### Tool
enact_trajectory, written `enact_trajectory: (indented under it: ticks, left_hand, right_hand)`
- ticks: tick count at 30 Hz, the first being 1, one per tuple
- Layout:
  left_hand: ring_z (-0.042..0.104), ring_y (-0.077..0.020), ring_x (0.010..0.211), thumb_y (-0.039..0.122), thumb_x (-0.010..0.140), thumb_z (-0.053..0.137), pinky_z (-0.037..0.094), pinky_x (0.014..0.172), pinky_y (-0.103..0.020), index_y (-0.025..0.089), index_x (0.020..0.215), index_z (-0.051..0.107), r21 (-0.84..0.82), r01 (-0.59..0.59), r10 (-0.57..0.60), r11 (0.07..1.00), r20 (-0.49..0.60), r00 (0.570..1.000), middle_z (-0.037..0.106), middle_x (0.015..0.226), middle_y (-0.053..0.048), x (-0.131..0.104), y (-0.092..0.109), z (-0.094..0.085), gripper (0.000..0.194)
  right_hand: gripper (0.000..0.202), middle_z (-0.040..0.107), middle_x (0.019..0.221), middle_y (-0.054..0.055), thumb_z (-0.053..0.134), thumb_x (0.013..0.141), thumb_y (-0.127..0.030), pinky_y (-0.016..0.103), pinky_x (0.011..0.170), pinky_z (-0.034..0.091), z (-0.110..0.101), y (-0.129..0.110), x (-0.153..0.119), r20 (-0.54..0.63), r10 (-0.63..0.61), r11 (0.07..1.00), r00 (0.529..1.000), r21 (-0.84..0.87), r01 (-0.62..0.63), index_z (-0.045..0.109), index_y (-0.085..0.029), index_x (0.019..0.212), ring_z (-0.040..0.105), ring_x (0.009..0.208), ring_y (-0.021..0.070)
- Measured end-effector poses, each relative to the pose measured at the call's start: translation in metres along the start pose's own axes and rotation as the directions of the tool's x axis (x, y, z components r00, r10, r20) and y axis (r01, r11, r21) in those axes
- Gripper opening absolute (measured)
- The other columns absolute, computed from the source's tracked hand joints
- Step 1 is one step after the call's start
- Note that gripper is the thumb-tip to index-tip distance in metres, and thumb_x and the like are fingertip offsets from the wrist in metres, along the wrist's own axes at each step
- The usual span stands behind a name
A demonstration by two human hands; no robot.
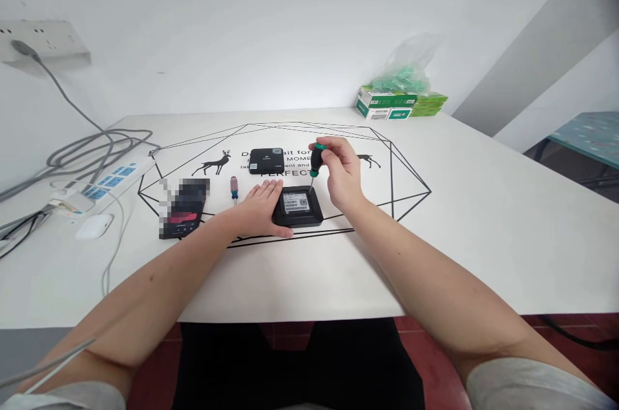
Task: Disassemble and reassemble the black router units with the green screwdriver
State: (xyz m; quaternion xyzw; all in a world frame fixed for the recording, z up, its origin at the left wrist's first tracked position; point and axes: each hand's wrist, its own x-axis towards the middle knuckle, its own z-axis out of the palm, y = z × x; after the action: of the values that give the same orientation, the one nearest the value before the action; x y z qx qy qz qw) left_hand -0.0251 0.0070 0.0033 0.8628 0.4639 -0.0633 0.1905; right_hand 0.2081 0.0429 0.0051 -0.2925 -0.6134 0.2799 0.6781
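A black square plastic device with a white printed label lies on the table in front of me. My left hand rests against its left side, fingers stretched out and thumb along the near edge. In my right hand is a screwdriver with a black and green handle, held nearly upright. Its shaft points down to the device's far right corner; I cannot make out whether the tip sits in a screw. Just beyond lies a flat black cover or box with small stickers.
A second screwdriver with a clear reddish handle lies left of my left hand. Further left are a phone, a white earphone case, a power strip and coiled grey cables. Green and white boxes stand at the back right.
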Motion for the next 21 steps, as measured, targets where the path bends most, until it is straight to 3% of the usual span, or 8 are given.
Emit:
enact_trajectory:
  ticks: [6, 10, 12, 15, 18, 21]
  left_hand:
    - [-0.004, -0.0433, 0.173, 0.096, 0.082, 0.059, 0.006, 0.139, -0.056, 0.011, 0.178, -0.014, -0.002, -0.014, 0.014, 1.000, -0.021, 1.000, -0.006, 0.186, -0.022, 0.0016, -0.0012, 0.0024, 0.147]
    - [-0.004, -0.0440, 0.173, 0.098, 0.081, 0.058, 0.005, 0.139, -0.057, 0.010, 0.178, -0.013, -0.014, 0.001, -0.001, 1.000, -0.011, 1.000, -0.006, 0.186, -0.023, 0.0010, -0.0019, 0.0018, 0.149]
    - [-0.004, -0.0439, 0.173, 0.098, 0.081, 0.058, 0.005, 0.139, -0.057, 0.010, 0.178, -0.013, -0.016, -0.005, 0.004, 1.000, -0.015, 1.000, -0.006, 0.186, -0.023, 0.0011, -0.0031, 0.0020, 0.148]
    - [-0.004, -0.0440, 0.173, 0.097, 0.083, 0.057, 0.007, 0.139, -0.058, 0.014, 0.178, -0.015, -0.014, -0.037, 0.037, 0.999, -0.036, 0.999, -0.007, 0.186, -0.023, 0.0018, -0.0058, 0.0034, 0.146]
    - [-0.005, -0.0440, 0.173, 0.097, 0.084, 0.056, 0.007, 0.138, -0.058, 0.013, 0.178, -0.015, -0.013, -0.047, 0.046, 0.999, -0.036, 0.998, -0.007, 0.186, -0.023, 0.0022, -0.0069, 0.0040, 0.145]
    - [-0.004, -0.0435, 0.173, 0.096, 0.083, 0.057, 0.006, 0.139, -0.056, 0.012, 0.178, -0.013, -0.008, -0.022, 0.022, 1.000, -0.022, 1.000, -0.008, 0.186, -0.022, 0.0013, -0.0042, 0.0021, 0.145]
  right_hand:
    - [0.025, 0.070, 0.099, -0.001, 0.080, 0.091, -0.046, 0.037, 0.079, 0.056, -0.0011, 0.0050, 0.0011, -0.063, -0.054, 0.990, 0.997, -0.137, 0.045, 0.075, -0.033, 0.112, 0.061, 0.086, 0.0173]
    - [0.034, 0.063, 0.090, -0.004, 0.088, 0.086, -0.050, 0.037, 0.080, 0.056, -0.0013, 0.0052, 0.0011, -0.060, -0.037, 0.990, 0.998, -0.136, 0.028, 0.074, -0.033, 0.112, 0.058, 0.080, 0.0158]
    - [0.028, 0.064, 0.097, -0.001, 0.078, 0.094, -0.054, 0.040, 0.086, 0.058, -0.0022, 0.0048, 0.0011, -0.039, -0.046, 0.993, 0.998, -0.114, 0.041, 0.076, -0.036, 0.116, 0.062, 0.087, 0.0180]
    - [0.025, 0.067, 0.113, 0.003, 0.061, 0.106, -0.054, 0.049, 0.104, 0.058, -0.0043, 0.0044, 0.0019, -0.031, -0.113, 0.986, 0.993, -0.127, 0.108, 0.078, -0.038, 0.116, 0.067, 0.113, 0.0232]
    - [0.026, 0.066, 0.131, 0.006, 0.065, 0.104, -0.057, 0.051, 0.108, 0.060, -0.0045, 0.0052, 0.0032, -0.044, -0.133, 0.984, 0.990, -0.128, 0.127, 0.074, -0.034, 0.112, 0.066, 0.127, 0.0259]
    - [0.034, 0.059, 0.151, 0.008, 0.074, 0.098, -0.061, 0.047, 0.099, 0.065, -0.0010, 0.0050, 0.0037, -0.021, -0.073, 0.996, 0.997, -0.054, 0.072, 0.061, -0.032, 0.110, 0.072, 0.123, 0.0243]
